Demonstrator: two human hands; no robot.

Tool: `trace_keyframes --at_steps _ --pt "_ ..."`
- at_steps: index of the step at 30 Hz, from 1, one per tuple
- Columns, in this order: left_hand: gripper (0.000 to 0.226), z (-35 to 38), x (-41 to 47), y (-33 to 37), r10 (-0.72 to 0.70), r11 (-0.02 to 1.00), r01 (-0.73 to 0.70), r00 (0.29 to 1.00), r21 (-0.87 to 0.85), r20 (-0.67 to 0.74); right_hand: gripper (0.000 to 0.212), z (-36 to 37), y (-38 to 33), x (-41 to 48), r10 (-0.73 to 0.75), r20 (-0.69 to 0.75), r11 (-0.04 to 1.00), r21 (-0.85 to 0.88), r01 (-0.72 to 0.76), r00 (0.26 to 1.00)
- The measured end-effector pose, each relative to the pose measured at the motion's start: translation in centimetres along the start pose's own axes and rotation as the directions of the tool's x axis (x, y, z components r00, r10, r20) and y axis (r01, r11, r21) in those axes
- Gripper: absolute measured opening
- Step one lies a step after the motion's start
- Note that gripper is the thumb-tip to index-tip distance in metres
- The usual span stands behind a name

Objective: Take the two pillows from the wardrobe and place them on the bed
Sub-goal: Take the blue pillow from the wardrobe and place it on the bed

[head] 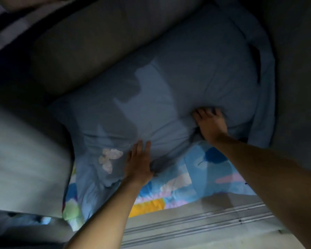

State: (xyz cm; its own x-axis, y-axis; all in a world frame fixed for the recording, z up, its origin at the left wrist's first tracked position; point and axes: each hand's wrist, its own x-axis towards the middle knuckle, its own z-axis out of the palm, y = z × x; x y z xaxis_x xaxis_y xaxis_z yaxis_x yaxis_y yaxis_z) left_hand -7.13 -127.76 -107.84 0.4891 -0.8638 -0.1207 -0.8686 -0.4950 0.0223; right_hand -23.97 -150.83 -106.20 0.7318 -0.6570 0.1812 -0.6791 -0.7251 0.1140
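Note:
A large blue pillow [169, 90] with a pale butterfly print lies inside the dim wardrobe. It rests on a second, brightly patterned pillow [178, 186] in light blue, pink and orange. My left hand [139, 162] lies flat on the blue pillow's near edge, fingers spread, thumb tucked under the fabric. My right hand [210, 123] digs into the blue pillow further right, its fingers pressed into a fold of the cover. The bed is out of view.
A grey rolled bolster [101, 42] lies above and left of the blue pillow. A pale folded bundle [25, 159] fills the left side. The wardrobe's sliding-door track [205, 223] runs along the bottom. A dark wardrobe wall [298, 87] closes the right side.

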Motion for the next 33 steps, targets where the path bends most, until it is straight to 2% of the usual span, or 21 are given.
trace_keyframes --at_steps 3,6,8,10,12,13,15,17,20,24,28,31,33 --pt "0.102 -1.0 0.7 0.1 -0.022 0.997 0.027 0.997 -0.066 0.07 0.041 -0.5 0.0 0.2 0.077 0.029 0.993 0.091 -0.079 0.997" --pt "0.109 -1.6 1.4 0.7 -0.072 0.993 0.08 0.993 -0.084 0.098 0.04 -1.8 -0.1 -0.2 0.107 0.054 0.975 0.191 -0.116 0.993" --pt "0.114 -1.8 1.6 1.3 -0.112 0.991 0.118 0.989 -0.058 0.094 0.04 -2.8 -0.3 -1.5 0.104 -0.029 0.946 0.312 -0.09 0.994" --pt "0.114 -1.7 1.5 2.1 -0.18 0.983 0.181 0.982 -0.024 0.051 0.037 -3.9 -0.8 -3.3 0.076 -0.176 0.913 0.408 0.003 0.981" --pt "0.099 -1.3 1.1 2.8 -0.258 0.966 0.259 0.963 0.005 -0.084 0.035 -5.2 -1.3 -5.2 0.056 -0.326 0.891 0.443 0.1 0.944" --pt "0.085 -1.2 0.9 2.8 -0.274 0.96 0.279 0.948 0.009 -0.161 0.036 -5.9 -1.4 -6.0 0.059 -0.357 0.887 0.447 0.115 0.932" --pt "0.058 -1.2 0.8 2.5 -0.255 0.964 0.267 0.933 0.013 -0.253 0.036 -6.8 -1.6 -7.6 0.074 -0.356 0.881 0.462 0.106 0.931" --pt "0.04 -2.0 0.8 1.9 -0.219 0.972 0.232 0.947 0.026 -0.233 0.033 -7.4 -1.6 -8.9 0.086 -0.329 0.866 0.491 0.092 0.94" --pt "0.03 -4.4 -0.1 1.4 -0.158 0.987 0.163 0.97 0.012 -0.186 0.029 -9.0 -1.6 -9.8 0.096 -0.304 0.86 0.505 0.075 0.948" --pt "0.034 -9.4 -3.9 0.1 -0.208 0.97 0.173 0.953 -0.17 -0.219 0.016 -13.8 -2.6 -9.4 0.104 -0.334 0.888 0.455 0.063 0.937" --pt "0.029 -15.2 -9.0 -1.0 -0.213 0.947 0.146 0.952 -0.285 -0.219 0.011 -20.2 -4.4 -9.8 0.126 -0.248 0.897 0.443 -0.004 0.961" --pt "0.016 -19.9 -12.5 -1.8 -0.202 0.965 0.178 0.973 -0.194 -0.111 0.022 -23.6 -5.4 -12.7 0.038 -0.017 0.874 0.486 -0.025 0.999" --pt "0.012 -22.8 -14.9 -1.7 -0.182 0.976 0.175 0.982 -0.127 -0.045 0.031 -25.6 -5.6 -15.2 -0.007 0.133 0.89 0.452 -0.054 0.991"
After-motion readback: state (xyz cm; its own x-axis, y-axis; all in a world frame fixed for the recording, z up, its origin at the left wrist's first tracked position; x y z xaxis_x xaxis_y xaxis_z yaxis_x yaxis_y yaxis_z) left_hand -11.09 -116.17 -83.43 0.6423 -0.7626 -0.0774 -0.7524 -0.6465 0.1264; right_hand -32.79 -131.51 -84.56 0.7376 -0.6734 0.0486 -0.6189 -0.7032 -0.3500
